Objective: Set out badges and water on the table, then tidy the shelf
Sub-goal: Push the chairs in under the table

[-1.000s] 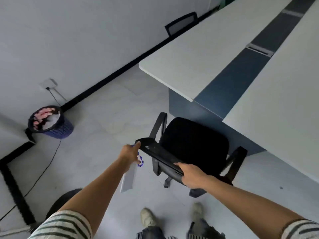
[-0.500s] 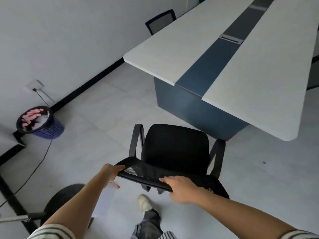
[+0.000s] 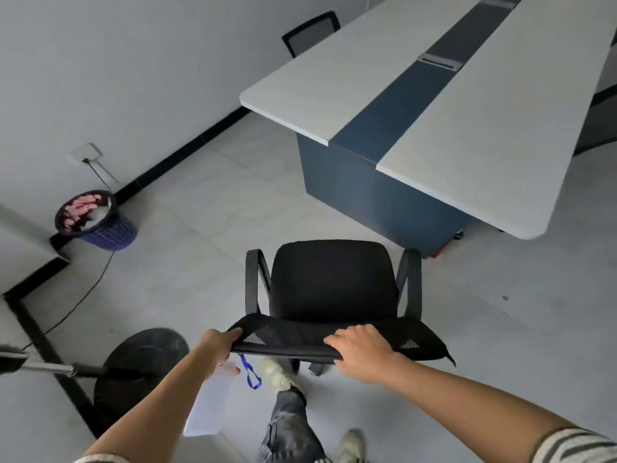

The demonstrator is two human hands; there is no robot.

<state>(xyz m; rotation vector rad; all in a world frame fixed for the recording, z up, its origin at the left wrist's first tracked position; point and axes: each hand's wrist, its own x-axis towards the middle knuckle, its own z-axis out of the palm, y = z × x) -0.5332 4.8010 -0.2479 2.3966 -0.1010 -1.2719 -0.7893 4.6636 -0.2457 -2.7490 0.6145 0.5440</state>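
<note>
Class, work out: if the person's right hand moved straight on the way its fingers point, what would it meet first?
The right hand grips the black mesh chair backrest; beyond it, probably the black padded seat, though depth is unclear.

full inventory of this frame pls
long white table with dark blue centre strip: 1, white and blue, upper right.
black mesh-back office chair: 1, black, centre, facing table.
second black chair: 1, black, table's far left side.
blue perforated waste basket: 1, blue, black liner, by left wall.
white wall socket: 1, white, above basket, cable plugged in.
black round stand base: 1, black, floor lower left.
white card on blue lanyard: 1, white and blue, in left hand.
pale shoes: 2, off-white, bottom centre.
left hand: 1, grips chair back's left end and card.
right hand: 1, grips chair back's top edge.
</note>
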